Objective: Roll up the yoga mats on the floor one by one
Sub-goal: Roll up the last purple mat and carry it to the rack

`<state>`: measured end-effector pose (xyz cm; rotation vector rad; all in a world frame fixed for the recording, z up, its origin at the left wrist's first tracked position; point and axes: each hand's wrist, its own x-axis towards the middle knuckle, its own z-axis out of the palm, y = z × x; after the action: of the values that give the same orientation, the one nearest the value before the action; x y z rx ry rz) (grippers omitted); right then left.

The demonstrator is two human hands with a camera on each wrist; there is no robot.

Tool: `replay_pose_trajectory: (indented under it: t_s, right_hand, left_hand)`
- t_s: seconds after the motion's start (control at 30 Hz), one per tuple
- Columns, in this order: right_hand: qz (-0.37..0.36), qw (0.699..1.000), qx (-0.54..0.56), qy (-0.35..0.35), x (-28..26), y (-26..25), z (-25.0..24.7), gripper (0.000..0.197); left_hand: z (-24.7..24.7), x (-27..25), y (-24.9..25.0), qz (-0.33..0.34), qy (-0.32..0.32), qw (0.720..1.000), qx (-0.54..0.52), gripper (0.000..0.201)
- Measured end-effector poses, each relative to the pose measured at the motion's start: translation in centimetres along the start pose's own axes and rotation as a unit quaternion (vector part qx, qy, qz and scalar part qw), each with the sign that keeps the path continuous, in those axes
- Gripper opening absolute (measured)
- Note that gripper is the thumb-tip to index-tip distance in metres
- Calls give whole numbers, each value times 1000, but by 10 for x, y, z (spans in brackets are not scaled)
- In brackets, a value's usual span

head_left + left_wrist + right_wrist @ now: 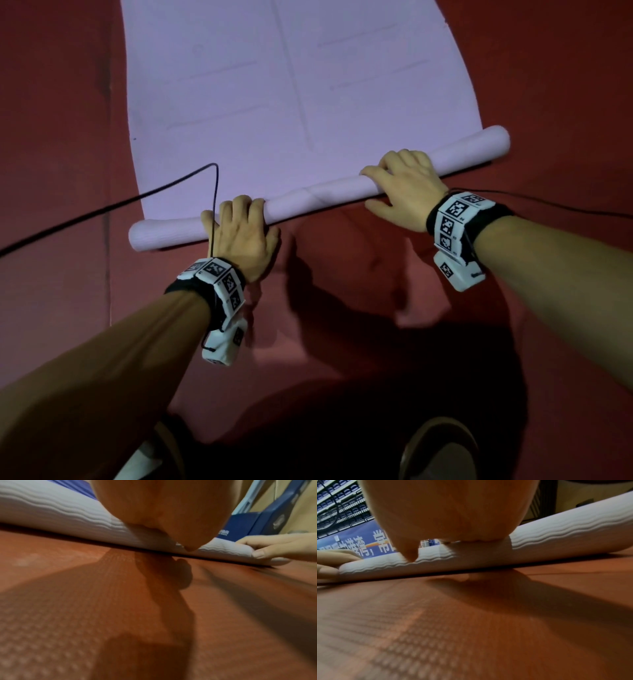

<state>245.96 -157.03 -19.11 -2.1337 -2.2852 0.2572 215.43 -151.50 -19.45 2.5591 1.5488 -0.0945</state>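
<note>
A lilac yoga mat (260, 85) lies flat on the red floor, stretching away from me. Its near end is wound into a thin roll (318, 195) that runs from lower left to upper right. My left hand (241, 228) grips the roll near its left end, fingers curled over the top. My right hand (406, 185) grips it right of the middle, fingers over the far side and thumb on the near side. In the left wrist view the roll (56, 516) shows a ribbed surface under my palm (164, 507), and my right hand (274, 547) holds it farther along. In the right wrist view the roll (556, 534) lies across the frame.
The floor (342, 325) is a red textured mat. A black cable (102, 209) crosses the mat's left edge above my left wrist; another cable (555, 202) trails from my right wrist. A blue banner (359, 539) and rows of seats stand beyond. A shoe (442, 448) shows at the bottom.
</note>
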Motion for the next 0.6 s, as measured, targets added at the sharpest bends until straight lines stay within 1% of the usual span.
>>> replay_pose_trajectory:
  t_s: [0.07,0.17,0.27,0.43,0.6]
  right_hand:
    - [2,1000,-11,-17,3,-1,-2,58]
    - [23,999,4,-26,11,-2,-7,51]
    - [30,998,10,-58,21,0,-13,47]
    - [33,991,38,-123,33,4,-27,42]
    - [40,973,92,-207,28,7,-34,37]
  left_hand:
    - [-1,4,-3,3,-12,1000,-1,52]
    - [-5,13,-5,1,-16,1000,9,47]
    - [-11,21,-6,-4,-27,1000,2,46]
    - [-26,36,-13,-3,-97,995,-26,43]
    - [-34,31,-15,-5,-167,984,-66,36]
